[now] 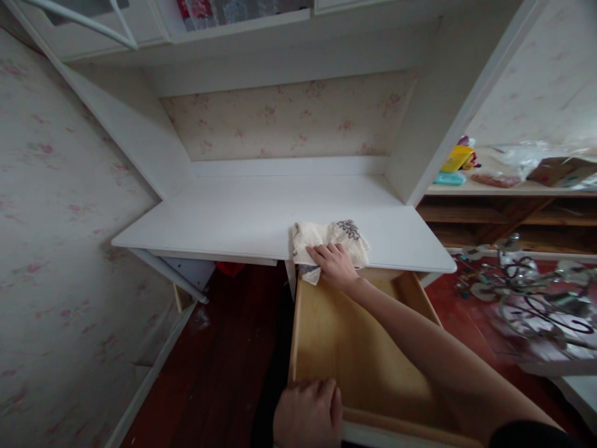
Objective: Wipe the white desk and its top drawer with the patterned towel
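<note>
1. A patterned cloth (326, 234) is spread at the white surface's (242, 205) front edge, one corner hanging over the open drawer (345, 336).
2. It is partly covered by the right hand (337, 267), its fingers laid close together; whether cloth is gripped cannot be told.
3. The left hand (308, 415) is placed at the drawer's near left corner, fingers curled; whether they are clamped cannot be told.

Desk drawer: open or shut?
Open. The drawer is pulled out from under the desktop, its wooden bottom exposed; the left hand is at its near left corner.
</note>
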The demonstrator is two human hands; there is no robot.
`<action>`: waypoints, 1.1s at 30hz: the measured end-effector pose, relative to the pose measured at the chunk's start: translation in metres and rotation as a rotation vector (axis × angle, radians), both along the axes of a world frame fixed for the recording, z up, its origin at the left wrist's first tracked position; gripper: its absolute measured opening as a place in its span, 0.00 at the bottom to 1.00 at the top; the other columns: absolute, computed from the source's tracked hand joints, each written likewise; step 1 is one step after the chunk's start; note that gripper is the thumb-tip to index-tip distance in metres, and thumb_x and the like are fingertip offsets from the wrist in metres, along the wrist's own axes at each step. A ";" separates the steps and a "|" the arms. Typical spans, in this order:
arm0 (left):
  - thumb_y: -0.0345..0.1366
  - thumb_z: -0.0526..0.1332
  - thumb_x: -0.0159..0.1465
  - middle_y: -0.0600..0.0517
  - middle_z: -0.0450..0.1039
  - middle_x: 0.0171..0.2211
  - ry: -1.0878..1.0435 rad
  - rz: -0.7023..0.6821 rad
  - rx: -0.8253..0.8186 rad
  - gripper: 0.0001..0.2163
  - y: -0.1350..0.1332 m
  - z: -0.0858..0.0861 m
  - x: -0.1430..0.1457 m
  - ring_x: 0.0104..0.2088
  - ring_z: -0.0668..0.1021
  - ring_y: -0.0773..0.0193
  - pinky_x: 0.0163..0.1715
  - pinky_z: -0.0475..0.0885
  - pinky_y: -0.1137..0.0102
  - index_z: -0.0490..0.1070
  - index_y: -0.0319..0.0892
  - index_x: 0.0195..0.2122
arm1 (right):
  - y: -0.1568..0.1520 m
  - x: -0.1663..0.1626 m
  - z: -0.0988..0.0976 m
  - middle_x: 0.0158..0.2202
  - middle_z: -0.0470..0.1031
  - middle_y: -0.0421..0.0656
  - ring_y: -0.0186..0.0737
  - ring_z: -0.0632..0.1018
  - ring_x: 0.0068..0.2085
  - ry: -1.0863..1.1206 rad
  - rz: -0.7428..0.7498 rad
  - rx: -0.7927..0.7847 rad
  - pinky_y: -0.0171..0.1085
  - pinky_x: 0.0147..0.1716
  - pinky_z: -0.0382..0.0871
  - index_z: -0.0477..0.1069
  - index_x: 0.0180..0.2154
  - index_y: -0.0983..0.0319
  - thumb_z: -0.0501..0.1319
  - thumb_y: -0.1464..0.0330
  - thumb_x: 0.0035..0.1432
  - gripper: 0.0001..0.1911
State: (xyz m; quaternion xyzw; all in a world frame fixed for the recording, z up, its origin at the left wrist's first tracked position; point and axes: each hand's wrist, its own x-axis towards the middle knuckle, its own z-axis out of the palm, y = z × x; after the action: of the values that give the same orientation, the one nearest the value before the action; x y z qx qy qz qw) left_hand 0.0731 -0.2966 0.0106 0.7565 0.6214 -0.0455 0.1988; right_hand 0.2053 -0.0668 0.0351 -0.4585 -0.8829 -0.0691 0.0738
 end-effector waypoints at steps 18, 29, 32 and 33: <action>0.37 0.45 0.67 0.49 0.79 0.36 -0.030 -0.022 0.012 0.17 0.001 0.000 -0.001 0.38 0.79 0.58 0.39 0.71 0.64 0.75 0.50 0.40 | -0.076 -0.006 -0.114 0.57 0.66 0.50 0.51 0.68 0.52 0.018 -0.085 -0.299 0.51 0.51 0.58 0.57 0.63 0.53 0.48 0.74 0.63 0.28; 0.37 0.45 0.68 0.50 0.79 0.36 0.008 -0.015 0.027 0.18 0.001 0.001 0.001 0.38 0.79 0.57 0.39 0.71 0.63 0.75 0.51 0.40 | -0.047 0.009 -0.089 0.67 0.51 0.50 0.54 0.55 0.65 0.250 0.040 -0.751 0.53 0.61 0.46 0.46 0.67 0.52 0.60 0.43 0.49 0.49; 0.37 0.44 0.68 0.50 0.79 0.37 0.006 -0.027 0.017 0.18 0.001 0.001 0.000 0.38 0.79 0.57 0.38 0.72 0.63 0.75 0.51 0.42 | -0.045 0.003 -0.089 0.69 0.47 0.47 0.52 0.51 0.67 0.287 -0.160 -0.622 0.58 0.61 0.42 0.48 0.66 0.49 0.47 0.43 0.59 0.38; 0.37 0.44 0.68 0.50 0.79 0.37 0.002 -0.030 0.018 0.18 0.001 0.001 0.000 0.38 0.79 0.57 0.38 0.72 0.63 0.75 0.51 0.42 | -0.045 0.000 -0.094 0.69 0.46 0.48 0.54 0.50 0.67 0.280 -0.222 -0.587 0.61 0.61 0.40 0.49 0.66 0.50 0.44 0.44 0.61 0.36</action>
State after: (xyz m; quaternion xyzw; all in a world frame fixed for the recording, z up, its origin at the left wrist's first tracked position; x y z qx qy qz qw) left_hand 0.0729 -0.2958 0.0114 0.7674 0.6107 -0.0437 0.1905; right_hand 0.2052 -0.1115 -0.0585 -0.5583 -0.7913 0.2440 0.0513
